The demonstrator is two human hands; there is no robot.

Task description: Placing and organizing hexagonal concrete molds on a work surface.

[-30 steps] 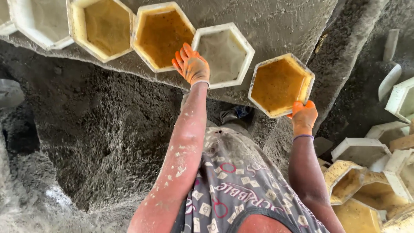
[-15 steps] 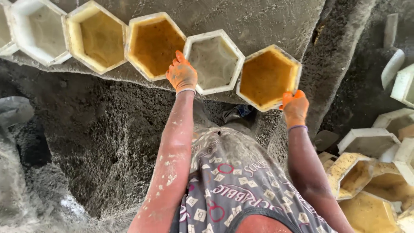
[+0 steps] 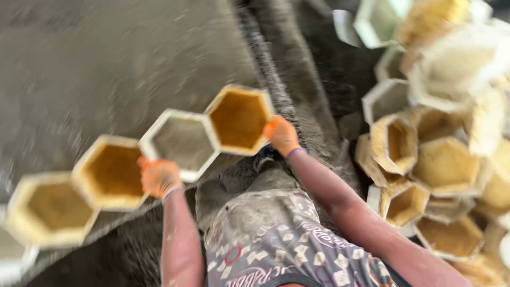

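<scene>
Our gloved left hand grips the white hexagonal mould, our right hand the amber mould beside it; since a moment ago the view has swung right, bringing the heap of empty moulds closer

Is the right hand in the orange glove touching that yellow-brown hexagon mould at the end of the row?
Touching. In the head view the right hand overlaps the lower right rim of the yellow-brown hexagon mould with no gap showing, though the picture is blurred.
</scene>
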